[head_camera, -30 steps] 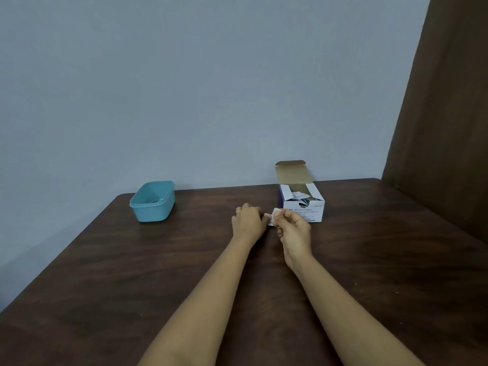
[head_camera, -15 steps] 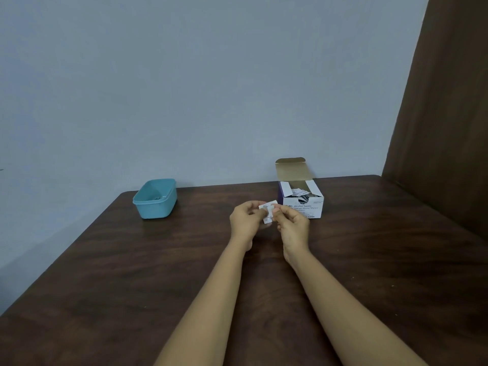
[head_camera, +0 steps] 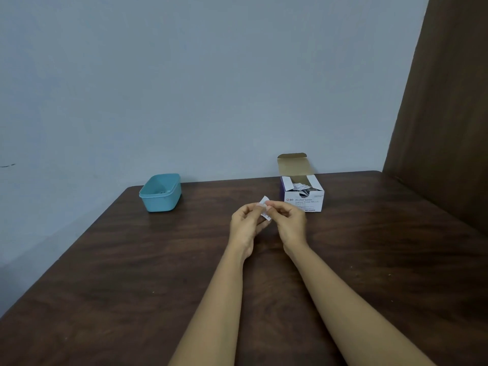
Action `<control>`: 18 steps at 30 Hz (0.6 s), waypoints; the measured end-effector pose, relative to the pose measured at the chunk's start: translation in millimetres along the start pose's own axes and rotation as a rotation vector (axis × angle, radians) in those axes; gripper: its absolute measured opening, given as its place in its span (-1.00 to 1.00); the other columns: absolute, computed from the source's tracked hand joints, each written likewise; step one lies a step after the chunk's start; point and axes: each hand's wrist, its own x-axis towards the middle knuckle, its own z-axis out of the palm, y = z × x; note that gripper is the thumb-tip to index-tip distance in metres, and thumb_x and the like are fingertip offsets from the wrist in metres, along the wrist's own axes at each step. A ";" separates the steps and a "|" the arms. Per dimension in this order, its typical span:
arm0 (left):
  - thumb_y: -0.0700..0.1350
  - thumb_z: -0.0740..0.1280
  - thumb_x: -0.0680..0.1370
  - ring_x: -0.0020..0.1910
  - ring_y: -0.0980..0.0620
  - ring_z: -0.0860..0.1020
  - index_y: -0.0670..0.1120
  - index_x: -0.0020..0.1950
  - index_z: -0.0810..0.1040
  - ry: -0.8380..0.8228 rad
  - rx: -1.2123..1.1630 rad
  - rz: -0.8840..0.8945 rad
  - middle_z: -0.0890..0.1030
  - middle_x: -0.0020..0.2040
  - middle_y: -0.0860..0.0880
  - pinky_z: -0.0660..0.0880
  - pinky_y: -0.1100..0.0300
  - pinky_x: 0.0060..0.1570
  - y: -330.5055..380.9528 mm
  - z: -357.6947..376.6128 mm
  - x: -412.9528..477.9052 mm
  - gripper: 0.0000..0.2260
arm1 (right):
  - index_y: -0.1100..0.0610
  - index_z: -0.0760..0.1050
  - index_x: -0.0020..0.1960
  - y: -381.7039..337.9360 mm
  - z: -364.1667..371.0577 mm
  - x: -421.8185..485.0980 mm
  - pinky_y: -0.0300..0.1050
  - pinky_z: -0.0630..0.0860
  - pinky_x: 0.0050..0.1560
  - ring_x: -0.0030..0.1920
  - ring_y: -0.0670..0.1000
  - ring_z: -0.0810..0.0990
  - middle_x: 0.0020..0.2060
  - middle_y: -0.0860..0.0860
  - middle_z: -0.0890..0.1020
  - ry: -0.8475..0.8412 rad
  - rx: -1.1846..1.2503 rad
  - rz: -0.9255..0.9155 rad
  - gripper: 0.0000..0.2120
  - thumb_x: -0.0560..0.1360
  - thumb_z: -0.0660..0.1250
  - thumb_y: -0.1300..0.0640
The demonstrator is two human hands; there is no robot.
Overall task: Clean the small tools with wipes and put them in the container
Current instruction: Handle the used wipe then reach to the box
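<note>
Two hands, left hand (head_camera: 245,224) and right hand (head_camera: 290,223), pinch one wipe packet (head_camera: 264,201) at frame centre, fingers curled, seemingly to tear it open.

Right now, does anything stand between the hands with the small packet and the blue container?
Nothing visible does. Left hand and right hand pinch the packet; only bare table lies from there to the blue container. The swab box stands on the opposite side.
</note>
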 end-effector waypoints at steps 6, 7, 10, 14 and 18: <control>-0.24 0.35 0.55 -0.04 -0.07 0.63 -0.26 0.01 0.51 0.014 0.023 -0.003 0.65 -0.06 -0.24 0.61 0.09 0.01 0.8 -1.9 -2.7 -0.90 | 0.17 0.58 -0.01 -2.0 -0.6 -0.8 -0.31 0.52 -0.16 -0.21 -0.11 0.55 -0.21 0.02 0.60 -0.012 -0.003 0.015 -0.78 0.38 0.46 0.36; -0.26 0.34 0.56 -0.06 -0.05 0.62 -0.24 -0.03 0.51 0.026 0.022 -0.010 0.65 -0.08 -0.20 0.61 0.10 0.00 1.5 -1.8 -2.3 -0.95 | 0.18 0.55 0.03 -2.1 -0.3 -0.7 -0.34 0.52 -0.16 -0.19 -0.11 0.55 -0.19 0.02 0.59 0.005 -0.001 0.016 -0.73 0.37 0.49 0.33; -0.27 0.33 0.57 -0.11 -0.02 0.61 -0.19 -0.08 0.51 0.053 0.025 -0.016 0.64 -0.11 -0.16 0.63 0.13 -0.05 2.7 -2.7 -0.2 -0.96 | 0.17 0.50 0.12 -1.0 0.5 0.7 -0.35 0.52 -0.13 -0.12 -0.11 0.57 -0.10 -0.03 0.58 0.054 0.025 0.056 -0.60 0.33 0.54 0.29; -0.27 0.35 0.55 -0.19 0.01 0.63 -0.21 -0.08 0.51 0.122 0.048 0.002 0.65 -0.12 -0.19 0.62 0.21 -0.19 1.8 -1.7 3.0 -0.96 | 0.10 0.59 -0.01 2.6 1.3 2.8 -0.20 0.58 -0.09 -0.09 0.03 0.66 -0.14 0.05 0.68 -0.014 -0.001 0.054 -0.75 0.36 0.52 0.28; -0.28 0.37 0.53 -0.20 -0.02 0.64 -0.26 -0.07 0.52 0.189 0.066 0.019 0.65 -0.09 -0.26 0.61 0.23 -0.26 -0.1 0.5 4.8 -0.94 | 0.08 0.59 -0.14 2.5 2.0 3.4 -0.10 0.59 -0.10 -0.17 0.00 0.65 -0.21 0.04 0.69 -0.031 -0.036 -0.016 -0.81 0.37 0.48 0.33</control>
